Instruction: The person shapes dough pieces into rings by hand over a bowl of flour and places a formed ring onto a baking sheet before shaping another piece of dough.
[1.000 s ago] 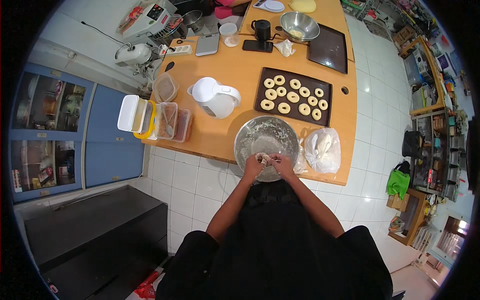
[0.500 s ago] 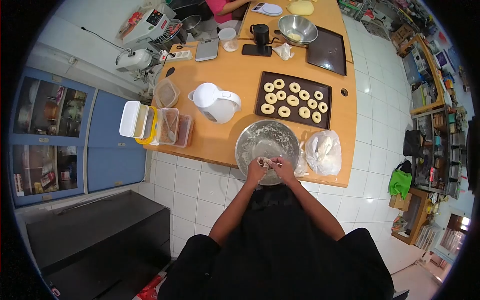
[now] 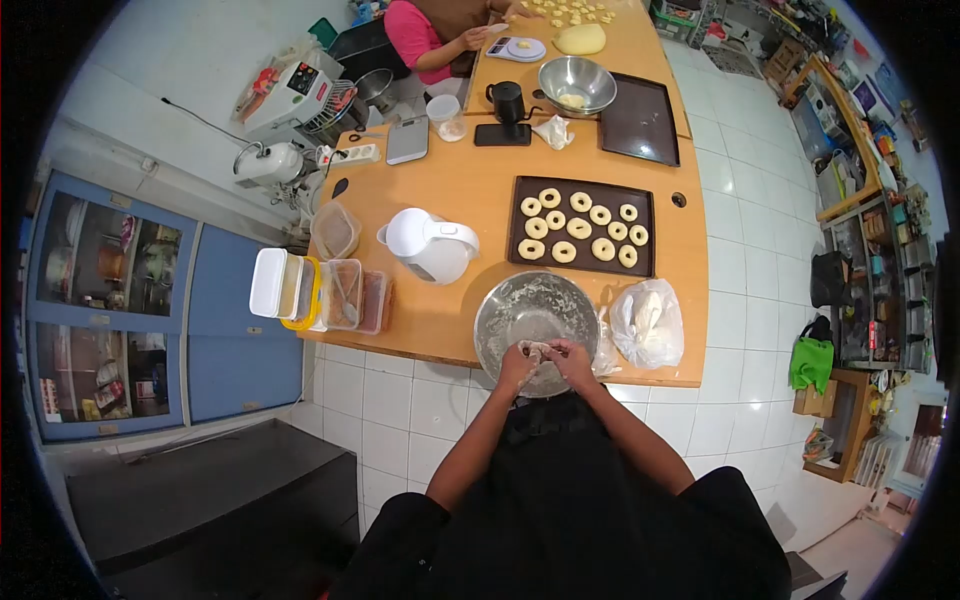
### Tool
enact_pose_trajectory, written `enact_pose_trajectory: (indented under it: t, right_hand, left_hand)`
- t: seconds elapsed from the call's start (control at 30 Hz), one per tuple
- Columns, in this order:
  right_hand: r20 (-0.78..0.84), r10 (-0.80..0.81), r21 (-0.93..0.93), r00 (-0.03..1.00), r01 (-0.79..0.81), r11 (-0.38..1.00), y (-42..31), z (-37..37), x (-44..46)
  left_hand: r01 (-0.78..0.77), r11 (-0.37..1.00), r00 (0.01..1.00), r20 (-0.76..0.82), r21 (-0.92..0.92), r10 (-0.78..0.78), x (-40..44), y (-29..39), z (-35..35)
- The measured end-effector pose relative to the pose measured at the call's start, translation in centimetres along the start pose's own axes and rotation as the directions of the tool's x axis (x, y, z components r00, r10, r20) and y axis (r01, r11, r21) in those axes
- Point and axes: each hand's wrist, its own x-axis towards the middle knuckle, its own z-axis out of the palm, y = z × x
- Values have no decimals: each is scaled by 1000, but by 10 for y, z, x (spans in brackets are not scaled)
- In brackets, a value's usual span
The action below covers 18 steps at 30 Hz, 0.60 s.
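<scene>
Over a large steel bowl (image 3: 494, 312) at the table's front edge, my two hands meet with fingers curled. My left hand (image 3: 516, 371), its fingers coated in pale flour or dough, pinches one side of a small piece of dough (image 3: 536, 347). My right hand (image 3: 573, 367) grips the other side of it. The dough is partly hidden by the fingers. Floury residue streaks the bowl's inner wall. Just beyond the bowl lies a dark baking tray (image 3: 645, 265) with several dough rings (image 3: 579, 229) in rows. A plastic bag of dough (image 3: 650, 325) rests right of the bowl.
A white electric kettle (image 3: 425, 240) stands left of the bowl, beside plastic containers (image 3: 345, 290). Farther back are a black gooseneck pot (image 3: 508, 102), a phone (image 3: 503, 135), a second steel bowl (image 3: 600, 92) and another tray (image 3: 640, 125). A co-worker's hand (image 3: 472, 39) is near a scale (image 3: 516, 49).
My view has tilted up slightly, so the table sits lower and more of the co-worker shows. My hands stay together over the bowl, still on the dough.
</scene>
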Motion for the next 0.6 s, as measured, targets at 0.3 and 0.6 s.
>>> enact_pose_trajectory:
  t: [0.3, 0.6]
  right_hand:
    - [9, 59, 1, 998, -59, 998, -2, -3, 5]
    - [14, 229, -217, 973, -220, 951, -26, -9, -2]
  left_hand:
    - [-176, 961, 974, -105, 214, 202, 11, -13, 4]
    - [-287, 909, 933, -128, 302, 337, 6, 0, 8]
